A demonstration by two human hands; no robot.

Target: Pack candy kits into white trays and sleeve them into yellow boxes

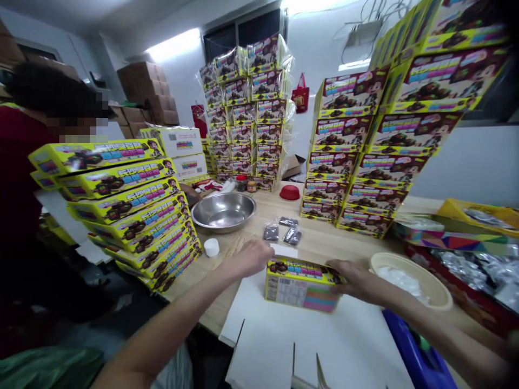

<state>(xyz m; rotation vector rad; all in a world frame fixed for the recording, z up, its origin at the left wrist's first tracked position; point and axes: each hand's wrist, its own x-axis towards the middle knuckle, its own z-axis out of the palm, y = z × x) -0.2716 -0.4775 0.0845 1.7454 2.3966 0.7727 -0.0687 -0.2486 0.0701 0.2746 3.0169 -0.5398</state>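
Observation:
A small yellow printed carton [302, 294] stands between my hands on a flat white cardboard sheet [324, 346]. At its upper left corner is my left hand [256, 257], fingers curled closed against the edge. My right hand [351, 278] grips the carton's right end, thumb toward me and the other fingers partly hidden behind. Just beyond the carton lie several small clear packets [271, 232] with dark contents. Thin wooden sticks [235, 243] and a white cap [211, 247] are left of my left hand.
Stacked yellow cartons rise at left [138, 208], at the back [243, 113] and at right [385, 135]. A steel basin [224, 212] and a red bowl [289, 192] sit behind. A beige tub [411, 281] and a blue container [417, 351] flank my right arm. A person [20, 178] stands left.

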